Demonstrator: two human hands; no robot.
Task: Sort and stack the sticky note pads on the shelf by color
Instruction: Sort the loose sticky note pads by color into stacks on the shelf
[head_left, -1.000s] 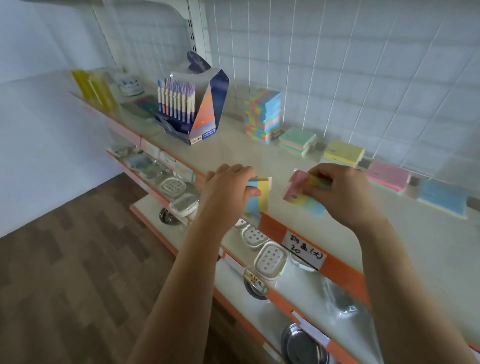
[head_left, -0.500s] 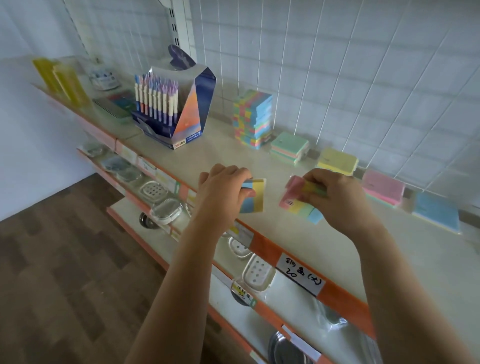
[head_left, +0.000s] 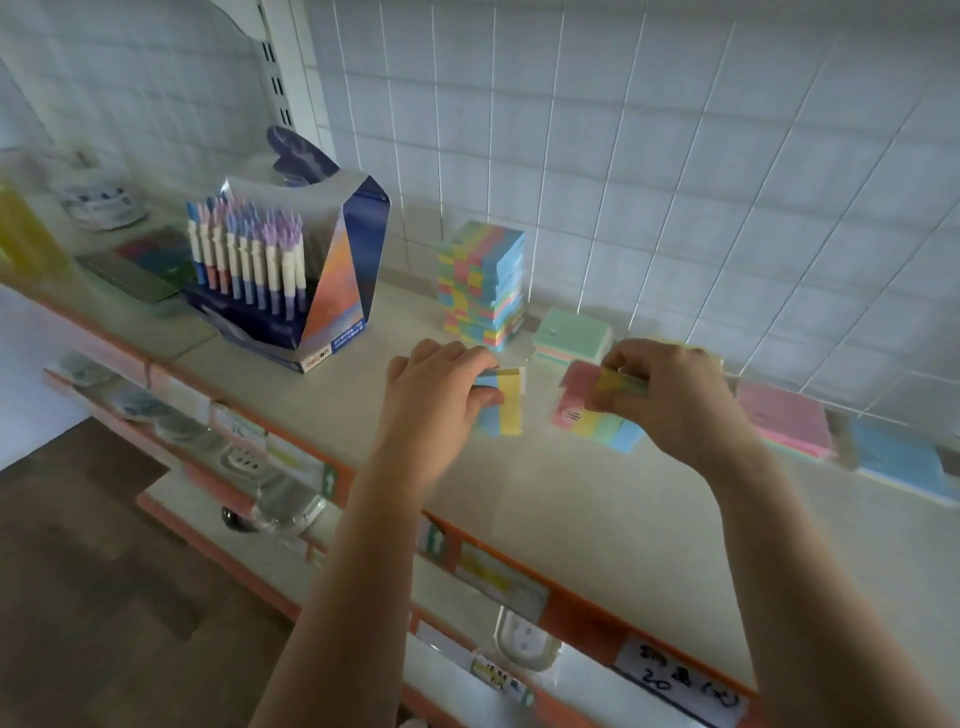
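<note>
My left hand (head_left: 441, 397) grips a small striped pad (head_left: 504, 402) showing blue and yellow, held above the shelf top (head_left: 597, 499). My right hand (head_left: 670, 400) pinches a second multicolour pad (head_left: 587, 418) with pink, yellow, green and blue strips. Behind them stands a tall stack of multicolour pads (head_left: 483, 283) against the tiled wall. A green-topped pile (head_left: 571, 332) lies to its right, then a yellow pile (head_left: 714, 358) mostly hidden by my right hand, a pink pile (head_left: 784, 423) and a blue pile (head_left: 898, 457).
A pen display box (head_left: 291, 280) stands at the left of the shelf, with dark notebooks (head_left: 140, 270) beyond it. An orange price rail (head_left: 571, 608) runs along the shelf's front edge. Lower shelves hold soap dishes (head_left: 524, 639) and metal ware.
Both hands with their pads have moved farther in over the shelf, toward the piles at the wall. The view has shifted so the shelf sits lower and nearer.
</note>
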